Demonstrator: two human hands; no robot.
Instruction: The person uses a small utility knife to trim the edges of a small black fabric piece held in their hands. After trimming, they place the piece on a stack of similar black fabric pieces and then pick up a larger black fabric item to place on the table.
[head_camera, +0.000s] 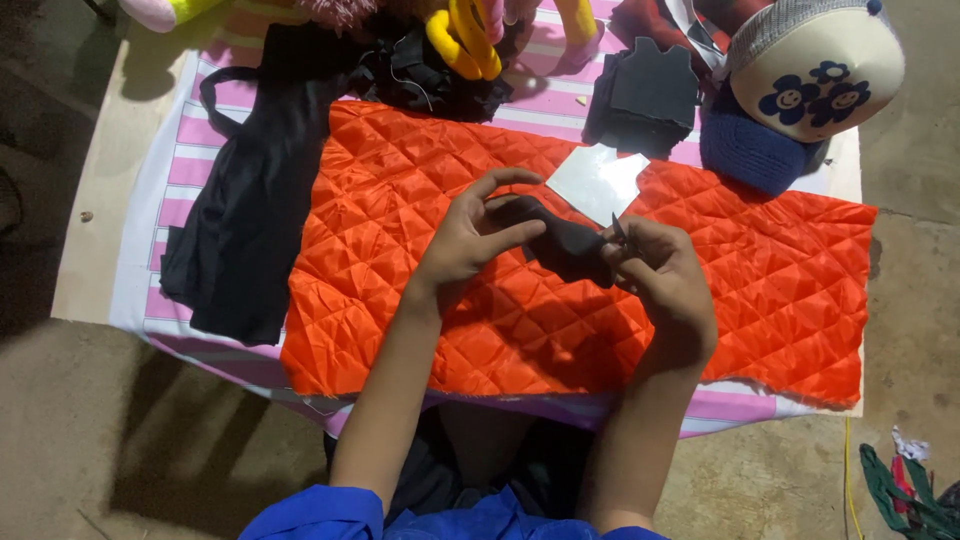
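My left hand (470, 235) pinches one end of a small black fabric piece (565, 245), held above an orange quilted cloth (420, 300). My right hand (665, 275) grips the other end of the black piece together with a small pair of scissors (618, 232), whose metal tip shows beside my fingers. A white paper pattern (597, 182) lies on the orange cloth just beyond my hands.
A black garment (255, 210) lies left of the orange cloth on a pink striped sheet (185, 165). Stacked black cut pieces (645, 100), a blue and cream cap with flowers (810, 75) and yellow plush toys (465, 40) sit at the far edge. Green scraps (905, 490) lie on the floor.
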